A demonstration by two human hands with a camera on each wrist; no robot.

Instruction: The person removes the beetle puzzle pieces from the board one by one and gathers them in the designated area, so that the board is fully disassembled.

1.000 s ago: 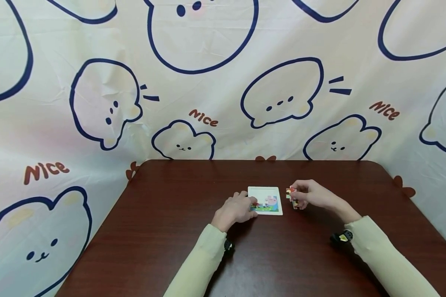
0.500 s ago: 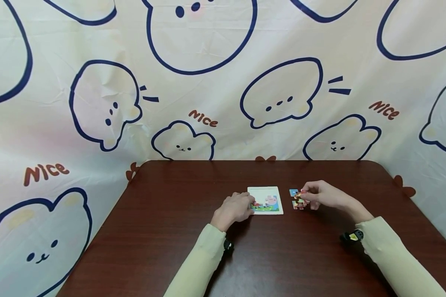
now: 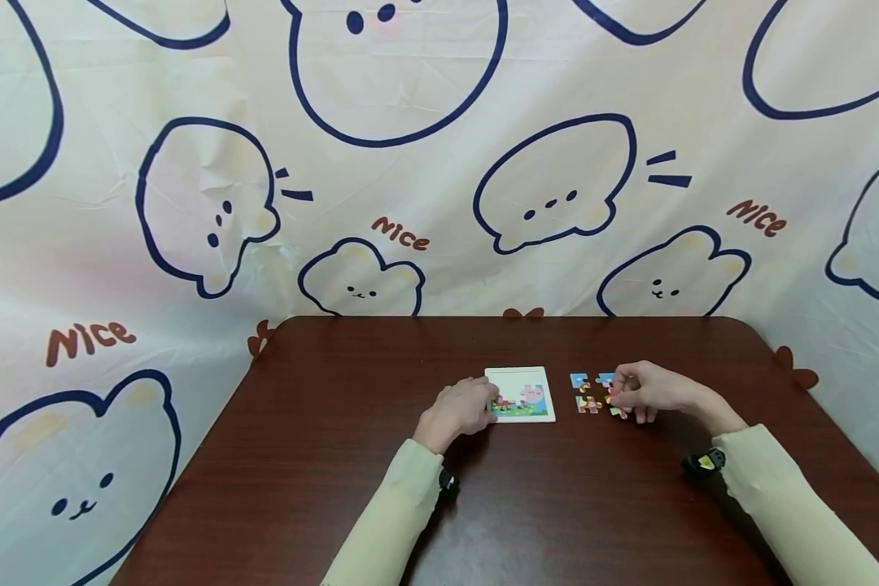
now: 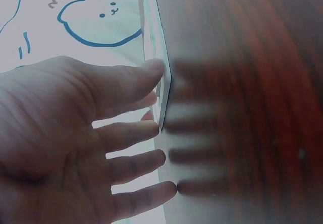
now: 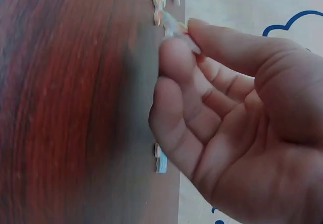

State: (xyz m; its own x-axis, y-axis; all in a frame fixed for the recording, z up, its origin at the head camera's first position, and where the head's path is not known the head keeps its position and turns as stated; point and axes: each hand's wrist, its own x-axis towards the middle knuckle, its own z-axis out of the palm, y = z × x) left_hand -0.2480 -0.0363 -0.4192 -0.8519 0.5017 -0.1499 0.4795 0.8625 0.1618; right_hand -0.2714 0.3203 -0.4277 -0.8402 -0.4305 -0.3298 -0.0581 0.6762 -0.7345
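A piece (image 5: 189, 40) is pinched between thumb and fingertip by the right grip (image 3: 646, 391), the gap drawn down to about the thickness of the piece; the other fingers are bent toward the palm. The piece is held at a tilt, just beside three loose pieces: a blue one (image 3: 579, 380), a lower one (image 3: 588, 404) and an upper one (image 3: 604, 379). Whether the counter (image 3: 300, 488) is touched by its lower edge cannot be told.

A very light, fairly stiff piece is to be expected, probably of card. Little force should be needed; the knobs could be creased if squeezed hard, and the printed face may be a little slick. It is best taken by opposite edges, since little is offered to the fingertips when such a thin thing lies flat.

The board (image 3: 509, 376) is steadied at its left edge by the left grip (image 3: 457, 411), its fingers spread and nearly straight, the thumb laid against the edge. The board is thin, white-bordered and partly filled with picture; it is judged light enough to slide if left unheld.

All of this is carried on the dark, wood-grained counter, where a faint sheen is shown and low friction may be met. The room is closed off behind and at both sides by a pale cloth (image 3: 439, 187), printed with blue-outlined bears.
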